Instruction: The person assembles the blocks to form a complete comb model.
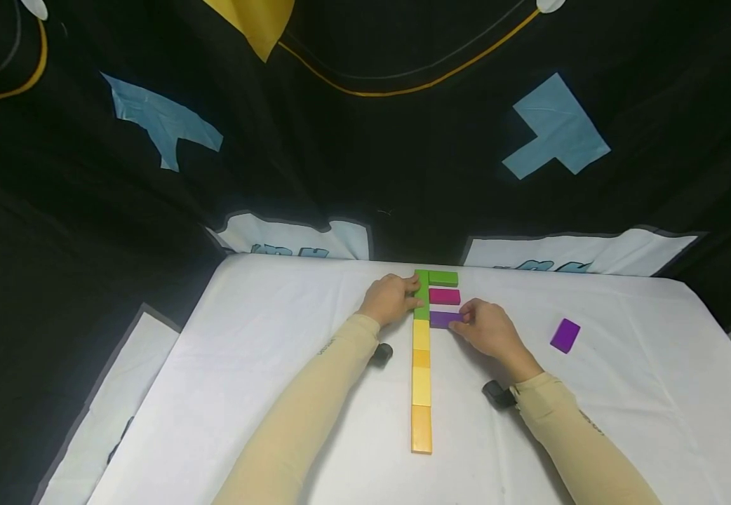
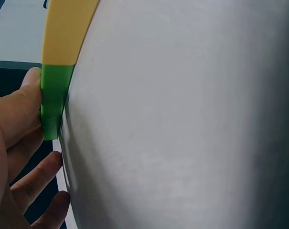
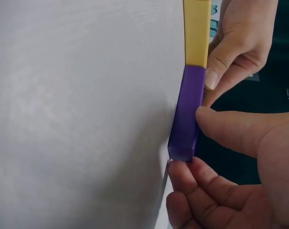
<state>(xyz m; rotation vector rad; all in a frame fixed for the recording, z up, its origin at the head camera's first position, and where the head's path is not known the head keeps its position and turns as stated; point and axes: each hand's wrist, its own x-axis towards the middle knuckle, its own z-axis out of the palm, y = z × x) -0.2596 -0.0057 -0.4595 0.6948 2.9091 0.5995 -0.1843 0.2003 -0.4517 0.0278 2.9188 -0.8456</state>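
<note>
The right hand (image 1: 492, 331) pinches a purple block (image 1: 444, 320) between thumb and fingers, its end against the long column of yellow blocks (image 1: 421, 382) on the white surface (image 1: 277, 365); the left hand (image 1: 391, 298) presses the green block (image 1: 421, 294) at the column's far end, fingers curled around it; a magenta block (image 1: 444, 296) lies just beyond the purple one; another purple block (image 1: 565, 335) lies well apart to the right.
</note>
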